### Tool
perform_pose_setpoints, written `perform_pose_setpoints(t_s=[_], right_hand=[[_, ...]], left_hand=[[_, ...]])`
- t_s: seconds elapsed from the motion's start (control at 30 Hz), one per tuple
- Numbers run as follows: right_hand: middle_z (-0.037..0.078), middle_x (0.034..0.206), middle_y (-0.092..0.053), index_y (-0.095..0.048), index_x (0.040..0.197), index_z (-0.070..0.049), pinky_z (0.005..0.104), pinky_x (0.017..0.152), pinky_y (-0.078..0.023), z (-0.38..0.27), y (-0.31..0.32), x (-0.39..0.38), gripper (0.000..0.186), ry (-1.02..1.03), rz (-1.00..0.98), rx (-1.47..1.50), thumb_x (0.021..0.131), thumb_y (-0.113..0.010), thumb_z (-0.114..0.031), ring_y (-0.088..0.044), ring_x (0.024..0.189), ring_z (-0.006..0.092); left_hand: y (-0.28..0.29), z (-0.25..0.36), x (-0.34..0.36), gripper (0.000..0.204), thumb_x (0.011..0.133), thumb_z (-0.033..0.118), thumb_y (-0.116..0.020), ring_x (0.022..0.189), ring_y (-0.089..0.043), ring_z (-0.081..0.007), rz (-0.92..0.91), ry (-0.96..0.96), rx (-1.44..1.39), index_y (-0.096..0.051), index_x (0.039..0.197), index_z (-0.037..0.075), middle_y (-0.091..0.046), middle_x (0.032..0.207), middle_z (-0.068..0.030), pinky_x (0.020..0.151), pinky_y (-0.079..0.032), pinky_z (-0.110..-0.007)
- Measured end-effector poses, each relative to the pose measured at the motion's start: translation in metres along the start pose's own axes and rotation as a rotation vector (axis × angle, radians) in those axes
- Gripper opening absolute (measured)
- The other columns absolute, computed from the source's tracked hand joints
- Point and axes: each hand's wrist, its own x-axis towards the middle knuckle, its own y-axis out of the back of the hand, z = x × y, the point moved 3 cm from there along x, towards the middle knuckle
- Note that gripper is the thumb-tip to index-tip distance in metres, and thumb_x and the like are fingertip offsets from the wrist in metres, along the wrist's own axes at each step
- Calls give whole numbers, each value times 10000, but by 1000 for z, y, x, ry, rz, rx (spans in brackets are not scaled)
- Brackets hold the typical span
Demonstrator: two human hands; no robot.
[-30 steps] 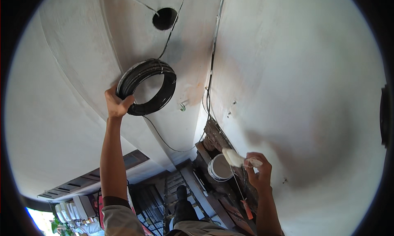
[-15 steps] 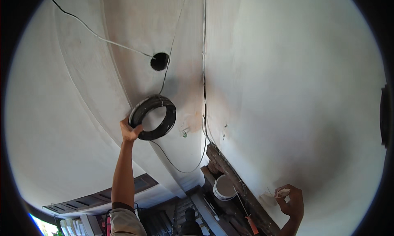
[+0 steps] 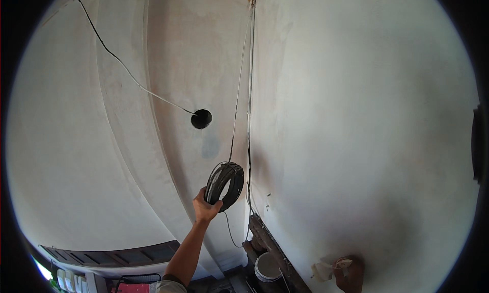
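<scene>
My left hand (image 3: 205,206) is raised and closed round the lower left rim of a coil of black cable (image 3: 236,185). A strand runs up from the coil towards the wall corner, and another loops down from its underside. Low on the right, my right hand (image 3: 352,275) is near the white wall with its fingers pinched. A thin pale loop (image 3: 342,263) shows at the fingertips; what exactly it is I cannot make out. Beside that hand is a whitish piece (image 3: 322,270), partly blurred.
Cables (image 3: 249,104) run vertically along the wall corner. A pale wire (image 3: 127,74) enters a round dark hole (image 3: 201,118). Below the corner, a white bucket (image 3: 268,267) stands by a dark wooden beam (image 3: 277,249). A slatted vent (image 3: 112,257) is at lower left.
The coil, in my left hand, now appears closer to the corner cables and turned more edge-on. My right hand sits lower in view. The whole view has shifted upward along the wall.
</scene>
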Motion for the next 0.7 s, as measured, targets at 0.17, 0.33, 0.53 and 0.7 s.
perform_pose_setpoints(t_s=[0.17,0.33,0.53,0.7], right_hand=[[125,721,-639,-628,801,-47,375,652,-486,1,4,-7,297,-12,133,2,868,-634,-336,-631,668,291],[113,725,-630,-608,801,-50,369,650,-475,-5,1,-4,212,-50,204,20,816,-676,-250,-621,667,286],[116,739,-625,-593,810,-42,363,654,-475,-1,1,5,264,-124,113,82,823,-675,-292,-622,686,276],[89,771,-641,-604,813,-61,342,628,-489,5,-1,0,181,-170,120,45,825,-689,-220,-635,679,257]], left_hand=[[-32,22,-9,565,588,160,-731,784,-706,-291,-22,-5,-10,-564,1080,-61,-702,881,-194,742,-551,-373],[-57,8,-12,609,638,141,-766,836,-702,-300,-25,26,-13,-513,1155,-57,-692,941,-207,777,-549,-371],[-63,10,-2,560,659,148,-791,809,-698,-271,-29,60,27,-513,1110,-33,-688,910,-184,759,-550,-354],[-69,7,-4,544,660,160,-803,786,-691,-249,-53,27,8,-519,1081,-35,-685,887,-171,739,-548,-339]])
